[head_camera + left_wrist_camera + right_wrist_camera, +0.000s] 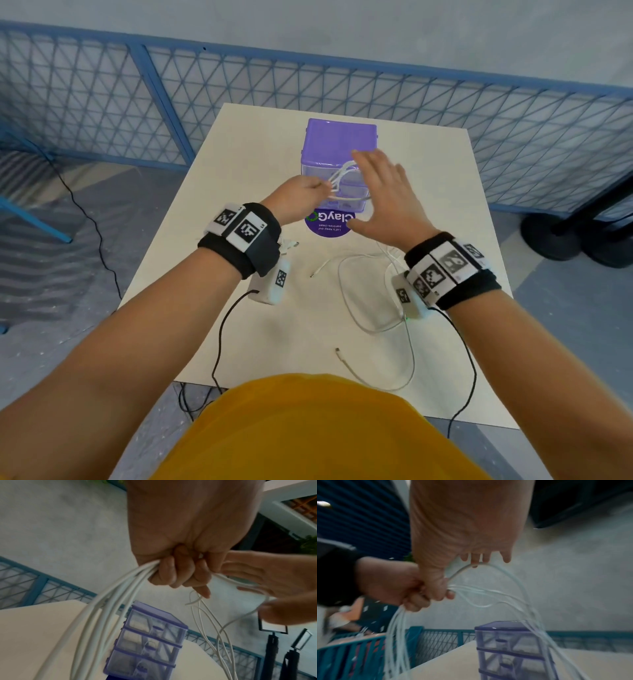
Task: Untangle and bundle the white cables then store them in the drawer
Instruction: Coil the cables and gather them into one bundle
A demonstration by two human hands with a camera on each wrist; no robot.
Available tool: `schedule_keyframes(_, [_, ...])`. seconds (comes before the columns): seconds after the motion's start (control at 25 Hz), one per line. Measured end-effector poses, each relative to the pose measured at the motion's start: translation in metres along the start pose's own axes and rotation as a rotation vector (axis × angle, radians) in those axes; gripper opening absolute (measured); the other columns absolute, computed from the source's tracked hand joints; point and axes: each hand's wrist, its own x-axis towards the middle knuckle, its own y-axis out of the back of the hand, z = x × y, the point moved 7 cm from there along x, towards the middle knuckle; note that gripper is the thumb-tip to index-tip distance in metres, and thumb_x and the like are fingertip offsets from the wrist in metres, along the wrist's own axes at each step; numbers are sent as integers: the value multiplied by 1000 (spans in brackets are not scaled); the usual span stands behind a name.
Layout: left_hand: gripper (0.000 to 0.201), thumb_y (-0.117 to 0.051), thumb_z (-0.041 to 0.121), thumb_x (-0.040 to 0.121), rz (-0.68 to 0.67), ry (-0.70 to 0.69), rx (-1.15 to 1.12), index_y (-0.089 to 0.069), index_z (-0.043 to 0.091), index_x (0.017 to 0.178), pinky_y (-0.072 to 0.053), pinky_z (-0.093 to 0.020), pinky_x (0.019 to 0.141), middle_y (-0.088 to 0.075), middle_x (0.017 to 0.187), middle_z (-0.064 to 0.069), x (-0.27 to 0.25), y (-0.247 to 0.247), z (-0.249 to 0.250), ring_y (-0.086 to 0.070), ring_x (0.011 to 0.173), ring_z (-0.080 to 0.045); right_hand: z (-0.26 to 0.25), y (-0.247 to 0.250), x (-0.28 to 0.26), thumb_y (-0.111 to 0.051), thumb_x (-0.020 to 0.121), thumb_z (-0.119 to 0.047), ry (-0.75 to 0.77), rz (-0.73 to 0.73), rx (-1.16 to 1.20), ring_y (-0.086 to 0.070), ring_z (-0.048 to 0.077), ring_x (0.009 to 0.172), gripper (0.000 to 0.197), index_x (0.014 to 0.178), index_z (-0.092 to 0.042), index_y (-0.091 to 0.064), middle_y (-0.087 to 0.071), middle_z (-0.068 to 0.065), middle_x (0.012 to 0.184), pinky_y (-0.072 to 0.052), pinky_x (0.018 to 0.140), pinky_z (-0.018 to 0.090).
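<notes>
While our left hand grips the cable coil closed, our flat-fingered right hand guides loops above the drawer unit.

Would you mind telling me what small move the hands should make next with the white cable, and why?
Probably the right hand should lay one more loop into the left hand, since that fist grips the coiled white cable while slack lies loose on the table.

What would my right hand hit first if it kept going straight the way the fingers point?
Probably the purple drawer unit: the right hand points at its top, past the white cable loops beside the palm. Depth is unclear.
</notes>
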Motion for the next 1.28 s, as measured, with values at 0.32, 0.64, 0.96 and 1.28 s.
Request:
schedule_keyframes(0.32, [14,-52,25,93,-106,-180,187,-55,13,85,-42,-30,68,-58,78,-4,0,5,8,-53,72,-16,-9,-12,8,-34,96,-19,-4,-201,-61,-56,37,101,28,118,-4,-44,-60,22,111,-37,75,34])
schedule_keyframes(0.64, [29,-38,28,98,-88,-1,15,-56,24,76,-38,-22,56,-45,63,0,-10,13,-51,-44,54,-7,54,1,-11,-32,95,-15,-276,-51,108,-57,40,87,21,101,-2,-49,-62,27,99,-45,74,43])
schedule_keyframes(0.96, [28,-38,32,98,-179,8,22,-51,18,77,-26,-19,45,-40,65,2,-12,-4,-22,-29,51,-12,4,0,3,-55,82,-39,-109,-47,-228,-24,27,139,87,143,-7,-3,-23,13,152,-10,116,51])
schedule_keyframes(1.28, [19,-47,26,95,-209,-148,357,-58,14,86,-38,-15,52,-48,66,10,-14,-3,9,-46,58,-5,-24,-28,4,-42,90,-35,98,-249,-222,-47,31,124,44,128,-13,-41,-53,12,131,-31,106,48])
